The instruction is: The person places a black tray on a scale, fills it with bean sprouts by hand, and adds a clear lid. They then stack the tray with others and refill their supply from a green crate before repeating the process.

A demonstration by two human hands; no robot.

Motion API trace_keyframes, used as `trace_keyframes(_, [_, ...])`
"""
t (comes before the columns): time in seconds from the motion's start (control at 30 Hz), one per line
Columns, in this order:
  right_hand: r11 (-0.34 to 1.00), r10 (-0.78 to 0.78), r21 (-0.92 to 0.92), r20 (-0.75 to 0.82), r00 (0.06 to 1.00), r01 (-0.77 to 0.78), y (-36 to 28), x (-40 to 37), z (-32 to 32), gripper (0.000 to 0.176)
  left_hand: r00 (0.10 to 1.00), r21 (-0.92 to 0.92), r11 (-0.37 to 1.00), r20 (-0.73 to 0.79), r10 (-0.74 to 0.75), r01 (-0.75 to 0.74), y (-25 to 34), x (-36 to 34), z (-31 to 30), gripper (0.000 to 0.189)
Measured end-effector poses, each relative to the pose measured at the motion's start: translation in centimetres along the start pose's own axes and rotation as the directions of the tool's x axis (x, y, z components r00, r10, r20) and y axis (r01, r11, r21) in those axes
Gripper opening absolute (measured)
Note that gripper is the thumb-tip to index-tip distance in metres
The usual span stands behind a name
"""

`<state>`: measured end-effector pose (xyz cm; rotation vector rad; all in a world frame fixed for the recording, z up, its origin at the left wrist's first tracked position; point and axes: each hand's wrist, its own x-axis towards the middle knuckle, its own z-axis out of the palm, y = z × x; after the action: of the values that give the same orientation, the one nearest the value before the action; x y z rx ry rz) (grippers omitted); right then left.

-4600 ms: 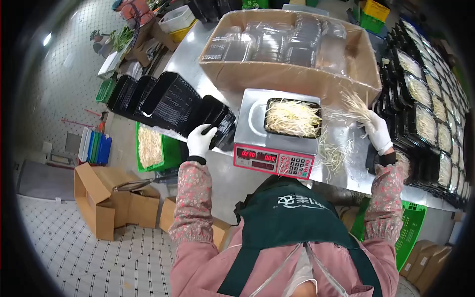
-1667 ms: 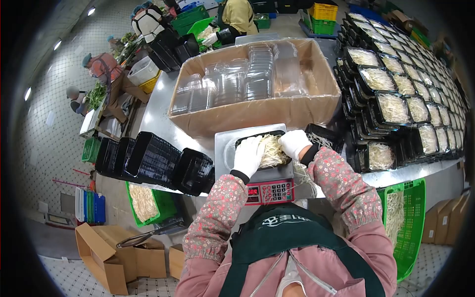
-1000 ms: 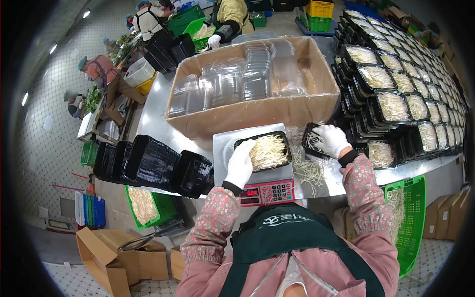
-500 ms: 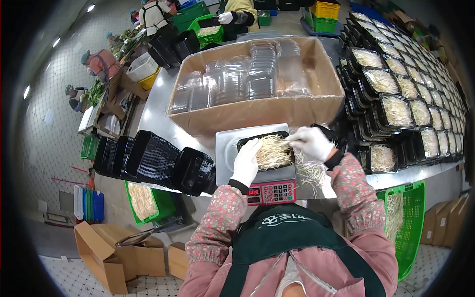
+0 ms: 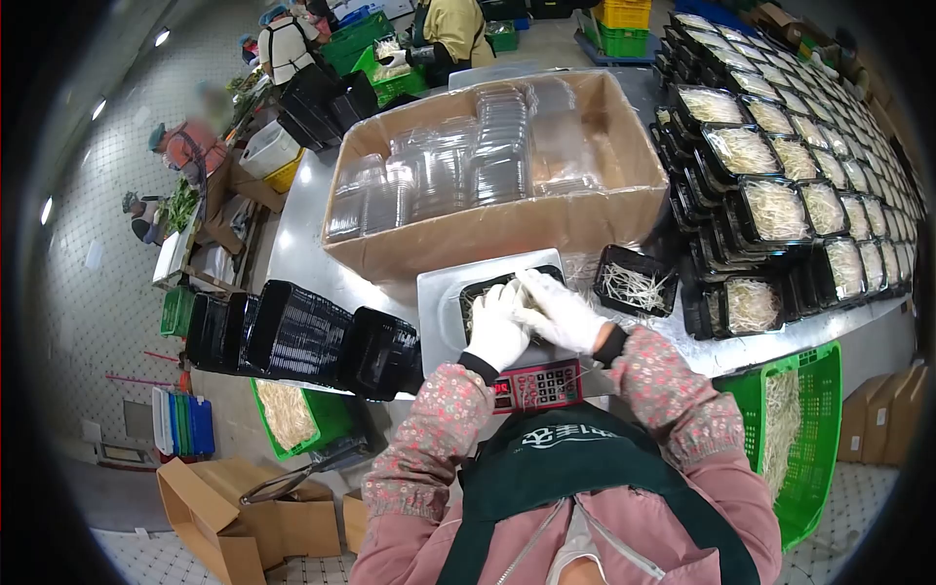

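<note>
A black plastic tray (image 5: 472,291) of bean sprouts rests on the silver plate of a weighing scale (image 5: 441,322), whose red keypad panel (image 5: 546,387) faces me. Over the tray, my left hand (image 5: 499,330) in a white glove lies on the sprouts with its fingers stretched out. My right hand (image 5: 564,314), gloved too, reaches across from the right, its flat fingers beside and partly over the left ones. Together they hide most of the sprouts. To the right of the scale sits a second black tray (image 5: 636,281) with a smaller heap of sprouts.
Behind the scale stands a cardboard box (image 5: 487,239) of clear plastic lids (image 5: 502,146). Stacked black trays (image 5: 302,331) lean at left. Filled trays (image 5: 775,210) are piled at right. Green crates (image 5: 824,439) with sprouts flank the table. Other people (image 5: 453,34) work beyond.
My right hand has moved left from the scale's right edge onto the sprouts beside my left hand. Loose sprouts no longer show on the table there; the second tray is now uncovered.
</note>
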<state>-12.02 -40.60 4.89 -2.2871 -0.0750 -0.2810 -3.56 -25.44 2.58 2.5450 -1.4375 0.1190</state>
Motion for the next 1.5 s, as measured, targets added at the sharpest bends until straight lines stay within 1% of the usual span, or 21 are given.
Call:
trace_keyframes(0.03, [0.989, 0.147, -0.044, 0.119, 0.982, -0.143, -0.3, 0.4, 0.6, 0.075, 0.997, -0.012, 1.000, 0.076, -0.015, 0.016, -0.3, 0.3, -0.2, 0.051])
trace_keyframes(0.1, [0.955, 0.161, -0.265, 0.083, 0.983, -0.134, -0.4, 0.9, 2.7, 0.080, 0.996, 0.017, 1.000, 0.087, -0.012, 0.010, -0.7, 1.1, -0.3, 0.053])
trace_keyframes(0.27, [0.981, 0.164, -0.147, 0.277, 0.947, -0.127, -1.0, 1.3, -0.3, 0.087, 0.992, 0.000, 0.999, 0.117, -0.038, 0.039, -0.3, 0.7, -0.5, 0.055])
trace_keyframes(0.37, [0.975, 0.186, -0.189, 0.380, 0.906, -0.121, -1.3, 4.3, -5.5, 0.062, 1.000, -0.166, 0.986, 0.029, 0.012, -0.007, -0.6, 0.1, -1.0, 0.061])
trace_keyframes(0.43, [0.991, 0.041, -0.124, -0.013, 0.999, -0.042, 0.4, 6.5, -7.7, 0.053, 0.997, -0.328, 0.943, 0.070, -0.038, 0.059, -0.4, -0.6, -2.3, 0.069])
trace_keyframes(0.5, [0.970, -0.032, -0.241, -0.222, 0.974, -0.023, 3.4, 10.3, -9.4, 0.057, 0.996, -0.439, 0.894, 0.028, -0.088, 0.091, -0.3, -1.2, -4.0, 0.065])
trace_keyframes(0.57, [0.876, -0.124, -0.479, -0.340, 0.932, -0.059, 9.9, 14.8, -9.6, 0.066, 0.969, -0.679, 0.714, -0.017, -0.247, 0.170, -0.3, -2.2, -5.2, 0.061])
trace_keyframes(0.6, [0.813, -0.010, -0.559, -0.292, 0.956, -0.162, 10.7, 15.8, -10.0, 0.069, 0.944, -0.778, 0.600, -0.029, -0.328, 0.185, -0.3, -2.6, -5.8, 0.059])
trace_keyframes(0.63, [0.729, 0.108, -0.637, -0.254, 0.961, -0.251, 11.4, 16.7, -10.3, 0.071, 0.913, -0.751, 0.627, -0.081, -0.399, 0.207, -0.3, -3.1, -6.6, 0.055])
trace_keyframes(0.7, [0.702, 0.445, -0.605, -0.039, 0.895, -0.376, 13.2, 18.5, -10.3, 0.067, 0.858, -0.886, 0.441, -0.109, -0.501, 0.145, -1.7, -4.4, -5.4, 0.053])
trace_keyframes(0.73, [0.716, 0.530, -0.594, 0.118, 0.840, -0.368, 13.1, 18.8, -11.1, 0.050, 0.829, -0.926, 0.349, -0.082, -0.554, 0.142, -2.0, -5.3, -5.2, 0.052])
trace_keyframes(0.83, [0.755, 0.451, -0.558, 0.059, 0.891, -0.345, 12.9, 18.5, -10.8, 0.034, 0.802, -0.942, 0.271, -0.005, -0.598, 0.196, -2.6, -6.8, -4.7, 0.051])
trace_keyframes(0.93, [0.732, 0.167, -0.666, -0.034, 0.985, -0.147, 13.8, 17.5, -10.3, 0.019, 0.810, -0.935, 0.311, -0.047, -0.585, 0.170, -1.8, -6.2, -4.2, 0.049])
trace_keyframes(1.03, [0.699, -0.129, -0.715, -0.149, 0.980, -0.016, 13.9, 16.2, -11.1, 0.013, 0.848, -0.750, 0.607, -0.120, -0.517, 0.263, 1.2, -4.0, -4.8, 0.056])
trace_keyframes(1.1, [0.693, -0.224, -0.720, -0.199, 0.954, 0.012, 13.3, 15.5, -12.2, 0.016, 0.892, -0.705, 0.655, -0.071, -0.447, 0.272, 1.8, -3.1, -2.1, 0.067])
trace_keyframes(1.17, [0.690, -0.329, -0.723, -0.275, 0.903, 0.031, 11.8, 14.2, -13.9, 0.020, 0.938, -0.399, 0.884, -0.134, -0.320, 0.245, 1.4, -2.9, 0.7, 0.069])
trace_keyframes(1.2, [0.687, -0.380, -0.725, -0.311, 0.871, 0.041, 10.9, 13.4, -14.8, 0.022, 0.938, -0.346, 0.903, -0.139, -0.316, 0.253, 1.6, -2.8, 0.5, 0.062])
trace_keyframes(1.3, [0.776, -0.391, -0.630, -0.476, 0.788, 0.004, 8.5, 10.9, -17.7, 0.020, 0.918, -0.735, 0.651, -0.102, -0.384, 0.191, 0.8, -2.8, -2.1, 0.050])
trace_keyframes(1.37, [0.884, -0.366, -0.467, -0.632, 0.683, 0.041, 7.2, 9.0, -19.2, 0.020, 0.899, -0.750, 0.630, -0.111, -0.423, 0.204, 0.1, -3.2, -4.7, 0.046])
trace_keyframes(1.43, [0.987, -0.100, 0.017, -0.712, 0.695, 0.159, 6.4, 7.2, -19.7, 0.022, 0.869, -0.813, 0.556, -0.138, -0.475, 0.175, -1.1, -3.8, -6.8, 0.045])
trace_keyframes(1.5, [0.927, 0.010, 0.282, -0.676, 0.736, 0.246, 5.4, 5.3, -19.6, 0.028, 0.773, -0.983, 0.176, -0.153, -0.615, -0.054, -1.4, -4.0, -8.7, 0.046])
